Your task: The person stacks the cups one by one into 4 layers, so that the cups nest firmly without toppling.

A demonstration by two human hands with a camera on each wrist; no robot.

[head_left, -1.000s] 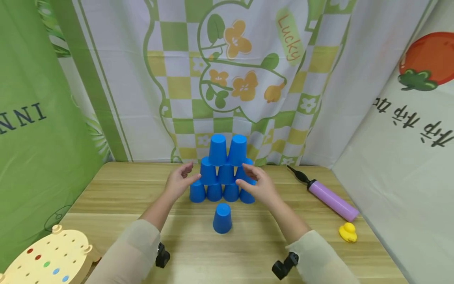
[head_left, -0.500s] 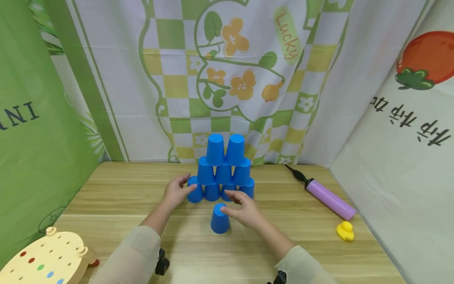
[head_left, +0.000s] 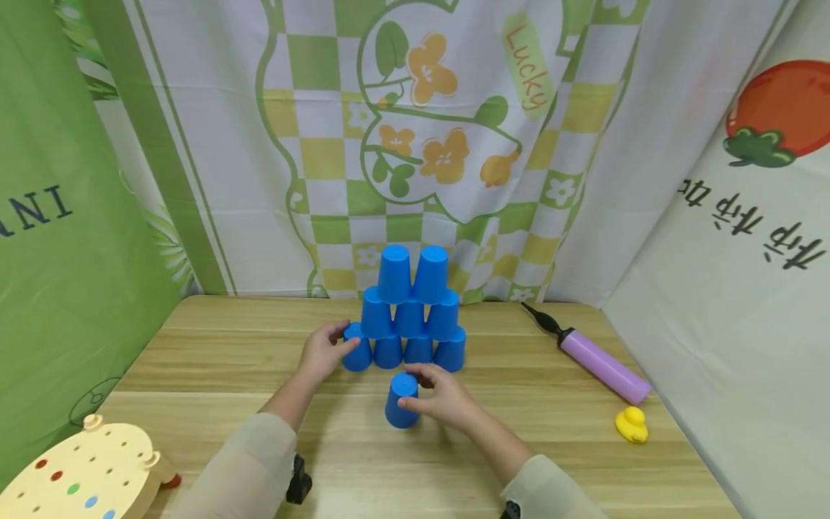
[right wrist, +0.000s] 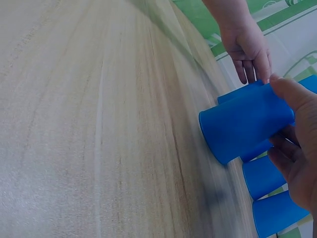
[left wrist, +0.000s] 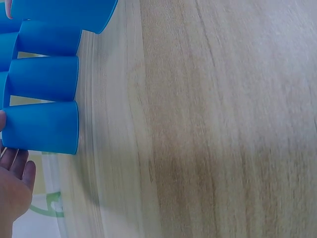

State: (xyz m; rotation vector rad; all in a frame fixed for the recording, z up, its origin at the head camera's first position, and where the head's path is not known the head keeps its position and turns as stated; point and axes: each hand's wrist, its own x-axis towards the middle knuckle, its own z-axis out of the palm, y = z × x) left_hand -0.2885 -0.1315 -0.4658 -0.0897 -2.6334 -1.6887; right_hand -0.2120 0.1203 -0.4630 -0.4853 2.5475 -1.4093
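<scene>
Upside-down blue cups form a pyramid [head_left: 409,317], with two on top, three in the middle and several at the bottom. One single blue cup [head_left: 400,405] stands upside down in front of it. My right hand [head_left: 446,396] grips this single cup near its top, thumb at the front and fingers at the far side. In the right wrist view the thumb [right wrist: 287,91] lies along the cup's upper end. My left hand [head_left: 322,352] is at the leftmost bottom cup [head_left: 357,353], thumb overlapping its front. Its fingers [left wrist: 19,163] look relaxed and fairly straight beside that cup.
On the wooden table [head_left: 532,404], a purple hand pump [head_left: 603,365] with a black nozzle lies at the right, a yellow rubber duck [head_left: 632,424] near it. A cream pegboard toy [head_left: 84,468] stands at the front left. A patterned curtain [head_left: 454,166] hangs behind the pyramid.
My right hand has come from the pyramid's right side down to the single cup and now grips it. My left hand has lowered slightly to the leftmost bottom cup and stayed there.
</scene>
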